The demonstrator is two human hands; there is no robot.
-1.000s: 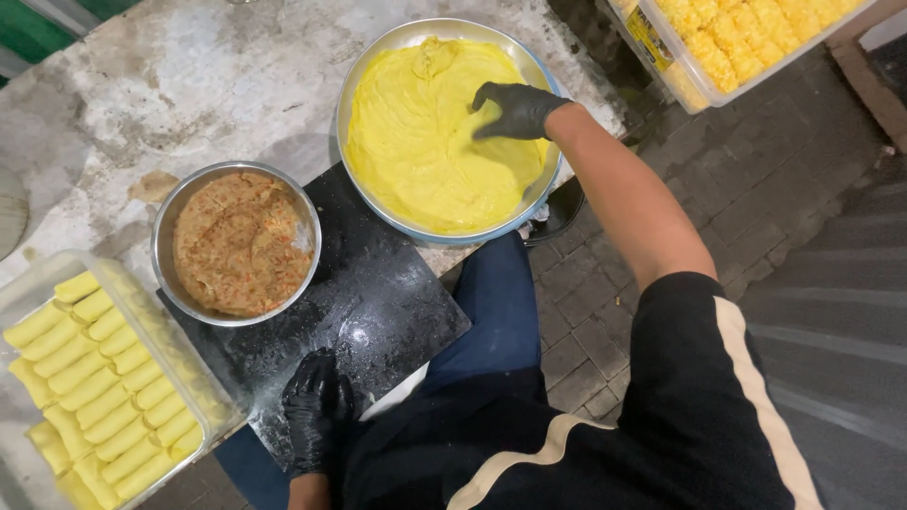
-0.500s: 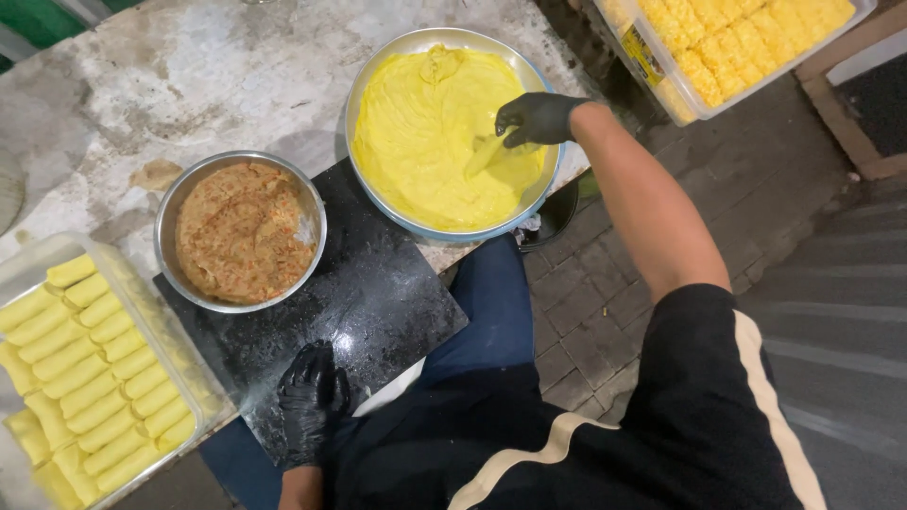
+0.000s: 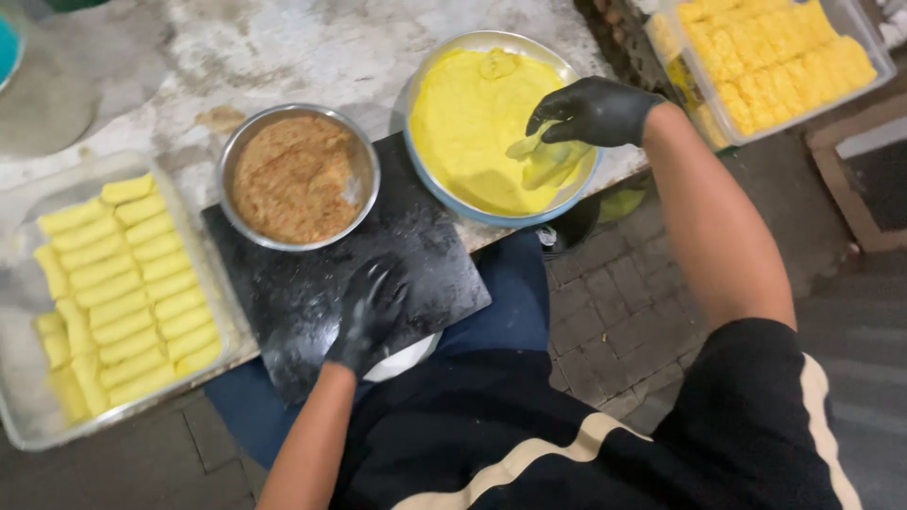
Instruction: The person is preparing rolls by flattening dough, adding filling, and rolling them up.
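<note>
No labels, signs or screens are seen. Two clear plastic boxes are the only packaging: one box [image 3: 203, 283] is set at the table's left front edge, filled with yellow rolls [image 3: 123, 293]; another box [image 3: 874, 42] lies beyond the right edge, packed likewise.

A worn, mottled grey counter [image 3: 312, 47] fills the upper left, its surface stained and patchy. Below and to the right runs a floor [image 3: 624, 321] of dark grey paving bricks. At the right edge sits a brown wooden frame [image 3: 850, 189]. Light is dim and even.
</note>
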